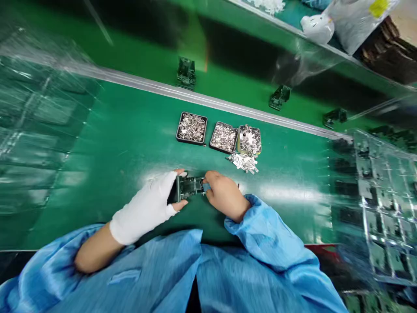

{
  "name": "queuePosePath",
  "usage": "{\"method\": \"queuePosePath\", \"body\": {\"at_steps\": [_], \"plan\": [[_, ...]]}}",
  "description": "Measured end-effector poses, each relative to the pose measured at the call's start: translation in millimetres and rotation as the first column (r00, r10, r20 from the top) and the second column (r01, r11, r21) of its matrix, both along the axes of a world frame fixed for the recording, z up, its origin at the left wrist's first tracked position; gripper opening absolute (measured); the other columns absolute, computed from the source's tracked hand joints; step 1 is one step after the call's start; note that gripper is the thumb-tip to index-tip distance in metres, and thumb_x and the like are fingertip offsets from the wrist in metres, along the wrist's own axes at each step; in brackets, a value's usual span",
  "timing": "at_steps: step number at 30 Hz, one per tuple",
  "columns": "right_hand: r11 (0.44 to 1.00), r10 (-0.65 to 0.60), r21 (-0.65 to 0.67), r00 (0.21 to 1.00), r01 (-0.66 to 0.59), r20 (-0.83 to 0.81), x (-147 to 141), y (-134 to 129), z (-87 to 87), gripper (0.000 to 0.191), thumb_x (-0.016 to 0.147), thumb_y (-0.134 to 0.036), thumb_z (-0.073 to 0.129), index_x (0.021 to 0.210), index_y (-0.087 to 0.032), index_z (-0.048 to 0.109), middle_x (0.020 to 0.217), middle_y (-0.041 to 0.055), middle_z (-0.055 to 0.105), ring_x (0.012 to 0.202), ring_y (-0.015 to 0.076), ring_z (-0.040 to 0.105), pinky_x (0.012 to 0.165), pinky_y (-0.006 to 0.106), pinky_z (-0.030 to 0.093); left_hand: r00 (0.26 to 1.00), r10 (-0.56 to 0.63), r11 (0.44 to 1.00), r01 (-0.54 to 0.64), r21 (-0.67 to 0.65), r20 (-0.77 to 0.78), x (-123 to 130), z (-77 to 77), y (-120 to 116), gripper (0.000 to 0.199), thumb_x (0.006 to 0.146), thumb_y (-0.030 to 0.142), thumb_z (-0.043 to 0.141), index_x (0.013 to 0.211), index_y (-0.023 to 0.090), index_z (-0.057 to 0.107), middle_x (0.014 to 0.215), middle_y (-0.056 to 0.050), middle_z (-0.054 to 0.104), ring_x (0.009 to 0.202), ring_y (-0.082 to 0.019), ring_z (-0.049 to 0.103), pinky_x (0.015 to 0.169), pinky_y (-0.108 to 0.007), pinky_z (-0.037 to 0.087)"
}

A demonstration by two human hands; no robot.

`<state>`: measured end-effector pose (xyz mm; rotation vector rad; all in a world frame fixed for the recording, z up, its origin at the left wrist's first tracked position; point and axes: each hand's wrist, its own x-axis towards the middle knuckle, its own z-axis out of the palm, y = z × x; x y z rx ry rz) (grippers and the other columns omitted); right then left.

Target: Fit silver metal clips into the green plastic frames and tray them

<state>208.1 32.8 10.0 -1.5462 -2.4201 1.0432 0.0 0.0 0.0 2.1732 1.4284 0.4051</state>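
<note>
Housing (190, 187), near on the bench (124, 143), seems mid-work: left hand (143, 211) clamped on its left end, right hand (226, 195) at its right, grip unclear; loose bits (246, 162) lie unused beyond.

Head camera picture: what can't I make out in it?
- Head view: the blue bit at the dark part's end, mostly covered by the right hand's fingers.
- Head view: each loose metal piece's exact shape, too small.
- Head view: the left clear tray's contents, blurred.
- Head view: the right clear tray's far side, cut off by the picture's edge.
</note>
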Motion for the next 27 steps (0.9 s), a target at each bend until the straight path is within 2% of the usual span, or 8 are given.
{"method": "queuePosePath", "body": {"at_steps": [3, 6, 14, 21, 27], "plan": [[0.998, 0.012, -0.060, 0.983, -0.023, -0.181, 15, 7, -7.5, 0.017, 0.075, -0.003, 0.051, 0.083, -0.016, 0.058, 0.084, 0.0031, 0.063, 0.077, 0.0149, 0.058, 0.069, 0.023, 0.041, 1.000, 0.012, 1.000, -0.012, -0.002, -0.002, 1, -1.1, 1, 0.055, 0.079, 0.035, 0.058, 0.126, 0.013, 0.041, 0.121, -0.017, 0.057, 0.111, -0.034, 0.058, 0.090, -0.046, 0.050], [0.997, 0.030, -0.059, 0.967, -0.046, -0.252, 22, 9, -11.4, 0.017, 0.074, -0.003, 0.052, 0.081, -0.018, 0.058, 0.079, 0.0003, 0.061, 0.072, 0.0130, 0.056, 0.068, 0.022, 0.040, 1.000, 0.015, 1.000, -0.015, 0.017, -0.005, 1, -2.5, 1, 0.056, 0.078, 0.034, 0.059, 0.127, 0.014, 0.041, 0.122, -0.017, 0.057, 0.111, -0.035, 0.058, 0.090, -0.046, 0.050], [0.996, 0.079, -0.033, 0.990, -0.084, -0.117, 15, 3, -5.8, 0.025, 0.070, -0.001, 0.049, 0.088, -0.018, 0.057, 0.091, 0.0046, 0.062, 0.083, 0.0180, 0.058, 0.074, 0.027, 0.042, 1.000, -0.013, 0.997, 0.014, 0.070, -0.015, 3, 1.4, 0, 0.057, 0.076, 0.032, 0.061, 0.126, 0.013, 0.043, 0.119, -0.017, 0.059, 0.108, -0.035, 0.059, 0.088, -0.045, 0.051], [0.994, 0.065, -0.069, 0.978, -0.080, -0.198, 20, 5, -9.4, 0.022, 0.071, -0.003, 0.050, 0.085, -0.018, 0.058, 0.086, 0.0020, 0.062, 0.079, 0.0156, 0.057, 0.071, 0.025, 0.042, 1.000, -0.001, 0.999, 0.000, 0.036, 0.002, 3, 2.9, 0, 0.056, 0.075, 0.033, 0.061, 0.125, 0.016, 0.044, 0.117, -0.015, 0.061, 0.105, -0.034, 0.061, 0.086, -0.044, 0.051], [0.994, 0.082, -0.074, 0.995, -0.086, -0.063, 13, 2, -0.2, 0.024, 0.073, -0.003, 0.049, 0.091, -0.018, 0.057, 0.093, 0.0043, 0.064, 0.086, 0.0180, 0.059, 0.074, 0.027, 0.042, 1.000, 0.010, 1.000, -0.010, 0.019, -0.010, 5, 3.7, 0, 0.057, 0.073, 0.032, 0.062, 0.125, 0.015, 0.044, 0.119, -0.015, 0.060, 0.107, -0.034, 0.060, 0.088, -0.045, 0.050]]}}
